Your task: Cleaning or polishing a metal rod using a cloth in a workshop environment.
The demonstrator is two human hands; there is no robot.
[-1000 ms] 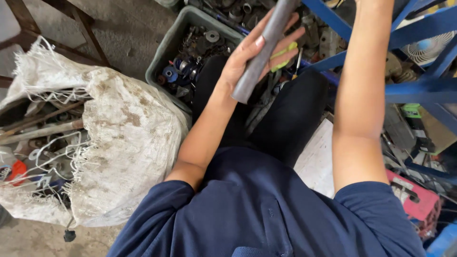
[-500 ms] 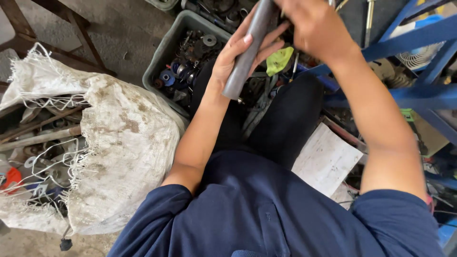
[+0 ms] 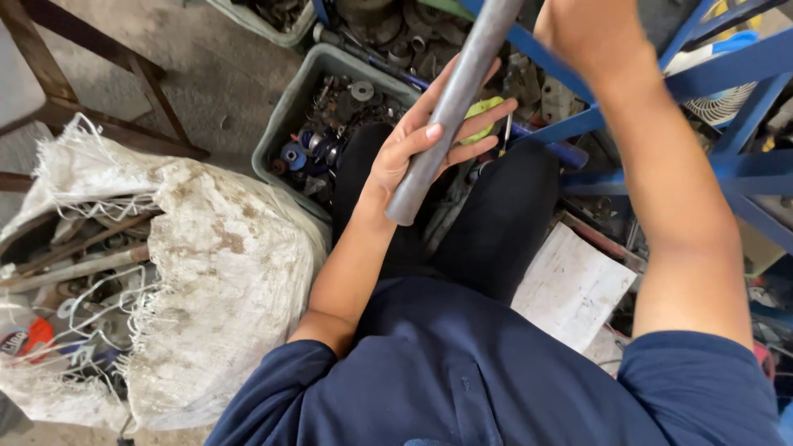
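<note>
A grey metal pipe slants from my lap up past the top edge of the view. My left hand holds its lower part, thumb across the front and fingers spread behind it. My right hand is raised at the top, just right of the pipe's upper part, with its back toward me. Its fingers are hidden, so any grip on the pipe cannot be made out. I am seated, in a dark blue shirt and black trousers.
A grey-green crate of small metal parts sits ahead on the left. A dirty white woven sack of rods and wire stands at my left. A blue metal frame and a white paper sheet are at my right. Wooden legs cross the upper left.
My right arm came down from the blue frame and its hand now sits beside the pipe's upper part. The pipe is held closer to me and a little steeper.
</note>
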